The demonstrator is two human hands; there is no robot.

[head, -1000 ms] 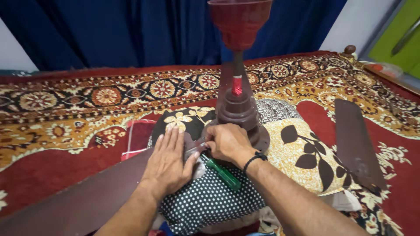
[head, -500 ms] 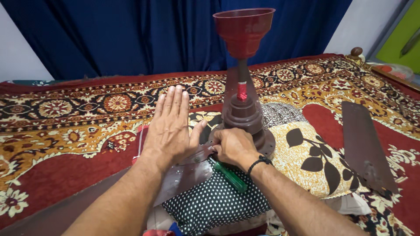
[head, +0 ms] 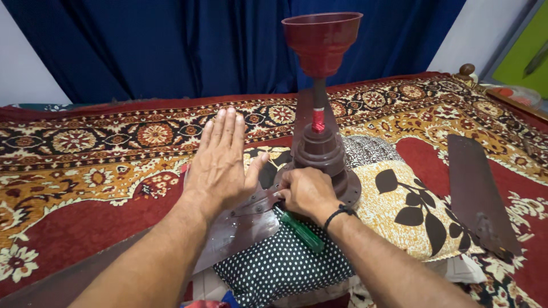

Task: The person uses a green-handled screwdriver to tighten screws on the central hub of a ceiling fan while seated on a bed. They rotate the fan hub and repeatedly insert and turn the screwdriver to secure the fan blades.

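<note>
Maroon fan motor (head: 323,154) w/ brown blade (head: 478,194), green-handled screwdriver (head: 301,231), black white-dotted cushion (head: 279,268), red/gold floral carpet (head: 85,165)

A maroon ceiling fan motor (head: 323,154) stands upright on cushions, its downrod (head: 318,108) topped by a cup-shaped canopy (head: 322,40). The left hand (head: 221,162) is flat, fingers together, above the metal bracket (head: 251,208) of a brown fan blade (head: 97,262). The right hand (head: 305,193) grips a green-handled screwdriver (head: 299,229) (its tip hidden) at the motor's base. A loose blade (head: 476,191) lies at right on the patterned carpet (head: 85,142).
</note>
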